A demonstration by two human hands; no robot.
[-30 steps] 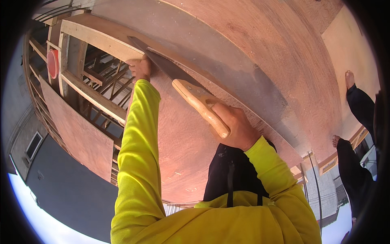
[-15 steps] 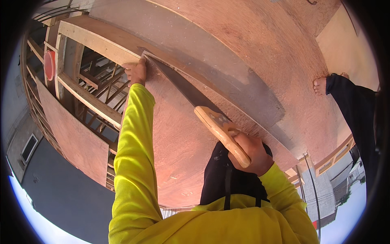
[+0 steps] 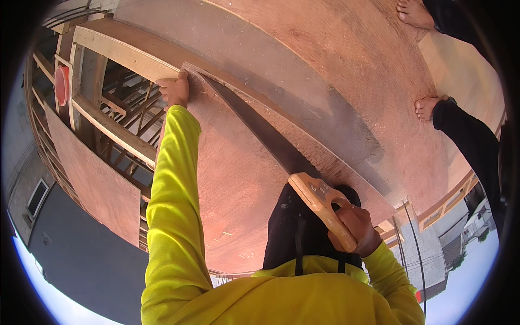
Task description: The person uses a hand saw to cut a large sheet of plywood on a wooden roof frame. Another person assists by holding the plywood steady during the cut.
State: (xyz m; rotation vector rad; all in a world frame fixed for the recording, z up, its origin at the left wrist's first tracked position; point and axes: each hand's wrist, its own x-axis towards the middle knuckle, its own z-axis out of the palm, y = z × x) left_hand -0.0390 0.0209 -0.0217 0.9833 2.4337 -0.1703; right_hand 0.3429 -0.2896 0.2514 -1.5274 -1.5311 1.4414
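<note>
Evidently, the right hand (image 3: pixel 357 225) grips the wooden handle (image 3: pixel 317 206) of the saw (image 3: pixel 271 141), whose blade slants over the plywood sheet (image 3: pixel 233 162); it should be light, thin and springy, best held there, clear of the teeth. The left hand (image 3: pixel 174 91) touches the sheet's far corner; I can't tell whether it clasps. Versus 0.5 s ago, the saw sits nearer the body.

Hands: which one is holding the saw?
The right hand, wrapped around the wooden saw handle; the left hand holds no saw, near the plywood sheet's far corner.
</note>
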